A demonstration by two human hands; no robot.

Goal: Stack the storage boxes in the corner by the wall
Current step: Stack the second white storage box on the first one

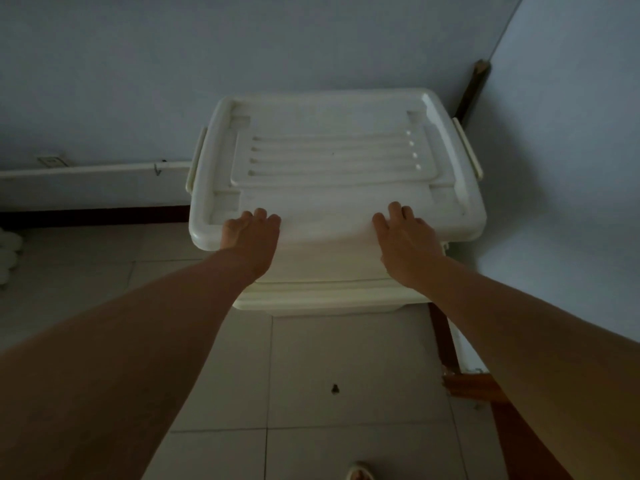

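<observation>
Head view, ordered near to far. Nearest, two bare forearms reach forward over the tiled floor; a toe of footwear shows at the bottom edge.

The left hand and the right hand both lie on the near edge of the top storage box, one toward each near corner. The fingers of each hand are straight and lie flat on the lid, slightly spread; nothing is curled round or pinched. Both hands are equally near the box, which lies directly ahead of them, its long axis running left to right, across the line of the arms.

Below and nearer, the lid rim of a lower storage box juts out beneath the top one, so the upper box sits set back toward the far wall and is probably not yet flush with the one under it. Any squaring-up would turn on that near-far offset.

Both boxes are lidded and opaque; their contents cannot be seen. Side latches flank the top lid.

Farthest, the stack stands in the corner, with the far wall behind and the right wall just beside it. A dark strip runs down the corner seam.
</observation>
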